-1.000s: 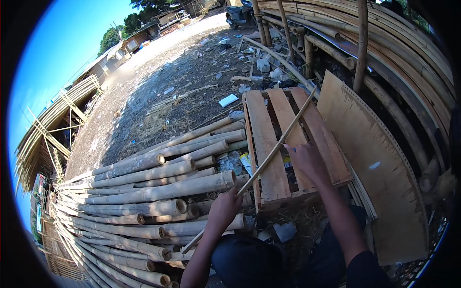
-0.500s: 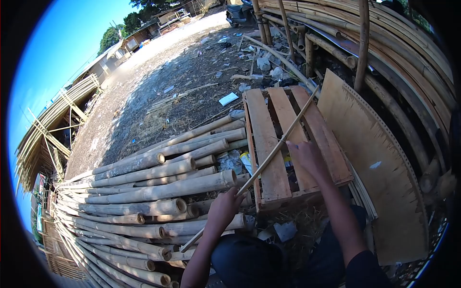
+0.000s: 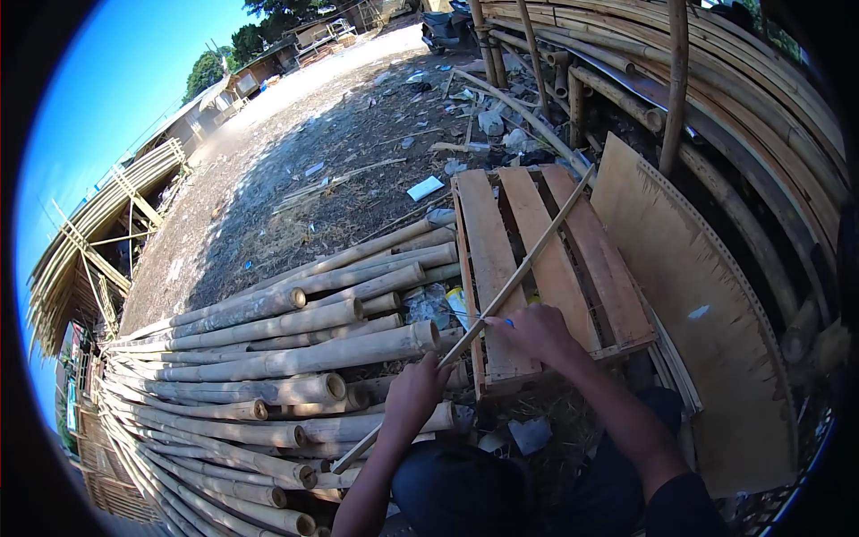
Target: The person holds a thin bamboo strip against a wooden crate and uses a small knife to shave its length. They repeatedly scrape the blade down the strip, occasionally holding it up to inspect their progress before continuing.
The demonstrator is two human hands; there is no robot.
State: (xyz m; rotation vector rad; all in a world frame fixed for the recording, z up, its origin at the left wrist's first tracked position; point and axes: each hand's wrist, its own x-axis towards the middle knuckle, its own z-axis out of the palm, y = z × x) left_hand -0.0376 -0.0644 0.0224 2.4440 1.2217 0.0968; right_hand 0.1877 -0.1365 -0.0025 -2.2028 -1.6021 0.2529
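Note:
A long, thin bamboo strip (image 3: pixel 548 237) runs diagonally over a slatted wooden crate (image 3: pixel 565 268), from the crate's far end down past my knees. My left hand (image 3: pixel 417 390) is closed around the strip just left of the crate's near corner. Close above that grip, my right hand (image 3: pixel 539 335) is closed on a small knife-like tool (image 3: pixel 509 322). A bit of blue shows at its fingers, and a thin tip reaches across the strip. Most of this tool is hidden by the fingers.
Cut bamboo poles (image 3: pixel 322 345) lie stacked at the left, ends toward me. A curved plywood sheet (image 3: pixel 707 358) leans at the right. Behind it, long poles (image 3: pixel 626 98) rest on a rack with upright posts (image 3: pixel 676 89). Litter (image 3: pixel 425 187) is scattered on the ground.
My right hand has slid down along the strip toward my left hand, from mid-crate to its near end. My left hand keeps its grip with little movement.

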